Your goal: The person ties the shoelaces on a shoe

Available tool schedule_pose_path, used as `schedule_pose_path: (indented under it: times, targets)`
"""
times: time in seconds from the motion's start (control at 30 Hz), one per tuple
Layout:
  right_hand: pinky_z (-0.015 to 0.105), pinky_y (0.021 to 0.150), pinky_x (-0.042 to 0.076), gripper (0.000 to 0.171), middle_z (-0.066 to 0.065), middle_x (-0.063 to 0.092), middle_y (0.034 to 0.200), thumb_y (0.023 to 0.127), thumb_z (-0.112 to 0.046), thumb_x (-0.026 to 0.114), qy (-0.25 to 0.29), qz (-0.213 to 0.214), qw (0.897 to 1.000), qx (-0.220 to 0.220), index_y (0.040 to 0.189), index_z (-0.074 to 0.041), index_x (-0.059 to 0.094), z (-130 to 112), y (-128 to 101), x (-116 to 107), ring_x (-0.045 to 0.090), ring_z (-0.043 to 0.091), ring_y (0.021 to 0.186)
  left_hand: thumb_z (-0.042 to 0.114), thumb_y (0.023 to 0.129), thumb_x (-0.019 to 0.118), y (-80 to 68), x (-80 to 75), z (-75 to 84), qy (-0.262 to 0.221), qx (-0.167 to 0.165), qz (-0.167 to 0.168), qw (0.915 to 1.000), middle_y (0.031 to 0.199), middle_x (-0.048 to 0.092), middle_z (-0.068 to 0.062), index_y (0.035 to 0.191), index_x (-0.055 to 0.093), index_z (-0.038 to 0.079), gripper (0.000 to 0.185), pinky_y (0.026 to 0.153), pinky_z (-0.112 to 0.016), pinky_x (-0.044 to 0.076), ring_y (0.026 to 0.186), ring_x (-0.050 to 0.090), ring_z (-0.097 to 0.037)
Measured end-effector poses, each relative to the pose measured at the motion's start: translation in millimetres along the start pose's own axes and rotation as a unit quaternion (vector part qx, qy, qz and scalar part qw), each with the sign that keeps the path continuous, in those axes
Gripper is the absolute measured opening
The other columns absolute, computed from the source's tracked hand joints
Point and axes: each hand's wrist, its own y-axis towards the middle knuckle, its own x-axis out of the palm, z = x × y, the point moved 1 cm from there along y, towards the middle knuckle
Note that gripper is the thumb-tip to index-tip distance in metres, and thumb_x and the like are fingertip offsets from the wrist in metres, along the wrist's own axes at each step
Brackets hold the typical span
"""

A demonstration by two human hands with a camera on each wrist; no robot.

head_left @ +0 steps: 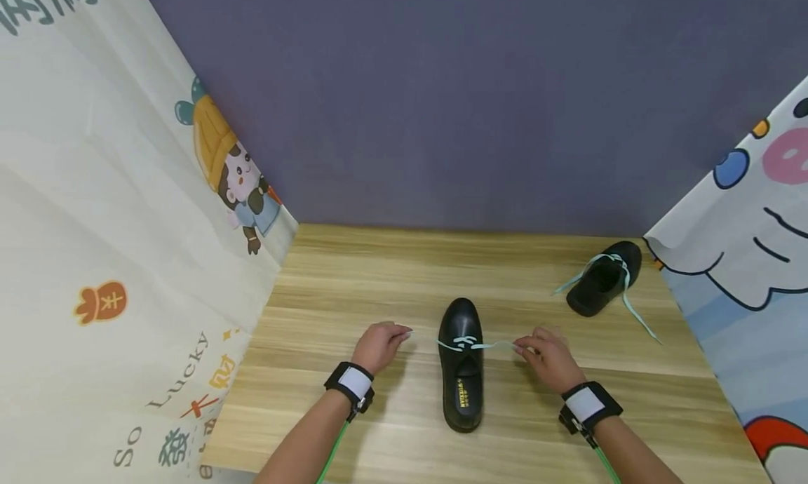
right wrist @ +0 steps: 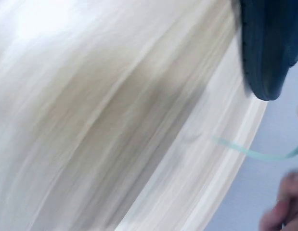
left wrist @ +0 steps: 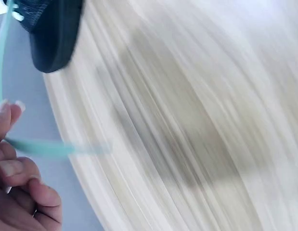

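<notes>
—Pale wood tabletop [head_left: 353, 273], dark wall [head_left: 442, 105] beyond. Where was the near shoe [head_left: 462, 373]?
—Mid-table, toe toward the wall, I noted from my remote post; its mint lace [head_left: 466, 341] sat threaded.
—Grip?
—Left hand [head_left: 379, 346] pinched one lace end, right hand [head_left: 550, 358] the other.
—Progress?
—Threading looked done; I saw no knot or bow yet. Second shoe [head_left: 604, 279], far right, also lay untied.

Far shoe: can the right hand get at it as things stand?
Likely yes: the head view shows nothing blocking between the right hand and the far shoe. That hand pinches a lace of the near shoe, though, so it would probably need to release that first.
</notes>
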Motion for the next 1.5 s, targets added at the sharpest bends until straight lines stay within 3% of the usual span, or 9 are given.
schedule_pose_path:
  times: [0.2, 0.4, 0.47, 0.67, 0.8, 0.87, 1.1, 1.33, 1.5]
  targets:
    - [0.029, 0.064, 0.049, 0.009, -0.003, 0.069, 0.086, 0.095, -0.007, 0.068, 0.042, -0.044, 0.992, 0.111, 0.103, -0.004, 0.072, -11.5, 8.1, -0.6, 0.058, 0.008, 0.074, 0.006, 0.098, 0.060, 7.6, 3.9, 15.1, -0.101, -0.059, 0.017, 0.9930, 0.096, 0.075, -0.009, 0.116, 0.072, -0.001, 0.023, 0.072, -0.032, 0.056, 0.082, 0.069, -0.017]
    - [0.027, 0.075, 0.055, 0.018, 0.010, 0.073, 0.095, 0.102, -0.013, 0.060, 0.126, 0.001, 0.975, 0.181, 0.110, 0.001, 0.069, -25.6, 21.4, 0.4, 0.069, 0.016, 0.085, 0.006, 0.098, 0.058, 23.3, 7.5, 32.2, -0.203, -0.096, 0.092, 0.9701, 0.098, 0.074, -0.011, 0.114, 0.072, -0.001, 0.022, 0.072, -0.029, 0.054, 0.084, 0.069, -0.019]
    - [0.024, 0.076, 0.056, 0.017, 0.015, 0.073, 0.097, 0.101, -0.008, 0.060, 0.179, 0.027, 0.966, 0.185, 0.110, 0.005, 0.068, -31.4, 27.4, 1.7, 0.069, 0.013, 0.087, 0.010, 0.100, 0.061, 29.9, 9.5, 38.4, -0.261, -0.106, 0.105, 0.9537, 0.096, 0.074, -0.013, 0.111, 0.072, -0.001, 0.020, 0.073, -0.032, 0.057, 0.084, 0.071, -0.025]
    - [0.021, 0.074, 0.057, 0.025, 0.029, 0.069, 0.098, 0.096, 0.012, 0.056, 0.349, 0.079, 0.924, 0.133, 0.120, 0.017, 0.055, -47.3, 50.7, 7.8, 0.069, 0.004, 0.085, 0.005, 0.100, 0.060, 47.3, 13.7, 58.9, -0.435, -0.115, 0.110, 0.8863, 0.103, 0.072, -0.025, 0.125, 0.053, -0.005, 0.028, 0.079, -0.046, 0.057, 0.085, 0.069, -0.044]
    - [0.017, 0.070, 0.053, 0.041, 0.005, 0.073, 0.098, 0.096, 0.016, 0.051, 0.412, 0.082, 0.899, 0.126, 0.135, 0.018, 0.038, -55.6, 61.0, 13.0, 0.069, 0.002, 0.079, 0.003, 0.100, 0.058, 54.1, 16.6, 71.1, -0.499, -0.126, 0.105, 0.8512, 0.108, 0.070, -0.030, 0.127, 0.040, -0.004, 0.034, 0.080, -0.034, 0.055, 0.082, 0.068, -0.047]
    - [0.018, 0.070, 0.051, 0.041, -0.003, 0.073, 0.098, 0.098, 0.013, 0.051, 0.416, 0.075, 0.896, 0.137, 0.136, 0.016, 0.036, -58.9, 63.1, 16.3, 0.067, 0.003, 0.077, 0.003, 0.099, 0.060, 55.6, 18.6, 75.4, -0.518, -0.137, 0.099, 0.8387, 0.106, 0.071, -0.029, 0.121, 0.044, -0.007, 0.029, 0.081, -0.033, 0.054, 0.083, 0.067, -0.047]
    - [0.021, 0.070, 0.051, 0.024, 0.037, 0.065, 0.108, 0.099, 0.006, 0.057, 0.400, 0.070, 0.896, 0.177, 0.120, 0.015, 0.051, -70.2, 66.4, 28.5, 0.065, 0.008, 0.083, 0.002, 0.097, 0.063, 56.6, 27.9, 82.3, -0.525, -0.163, 0.071, 0.8322, 0.099, 0.074, -0.022, 0.110, 0.064, -0.012, 0.019, 0.089, -0.056, 0.051, 0.095, 0.063, -0.053]
    - [0.027, 0.069, 0.055, 0.018, 0.029, 0.066, 0.104, 0.096, 0.009, 0.059, 0.381, 0.074, 0.898, 0.209, 0.112, 0.015, 0.058, -78.1, 67.0, 34.4, 0.065, 0.009, 0.078, 0.008, 0.096, 0.066, 52.3, 33.1, 89.9, -0.502, -0.181, 0.041, 0.8445, 0.094, 0.072, -0.011, 0.106, 0.071, -0.004, 0.016, 0.085, -0.053, 0.054, 0.081, 0.068, -0.023]
    - [0.027, 0.073, 0.056, 0.018, 0.023, 0.066, 0.108, 0.096, 0.003, 0.063, 0.364, 0.061, 0.901, 0.228, 0.112, 0.010, 0.064, -81.7, 65.6, 39.1, 0.065, 0.013, 0.082, 0.008, 0.096, 0.067, 50.4, 35.7, 92.7, -0.519, -0.190, 0.035, 0.8326, 0.093, 0.072, -0.009, 0.106, 0.072, -0.005, 0.017, 0.082, -0.052, 0.056, 0.078, 0.068, -0.017]
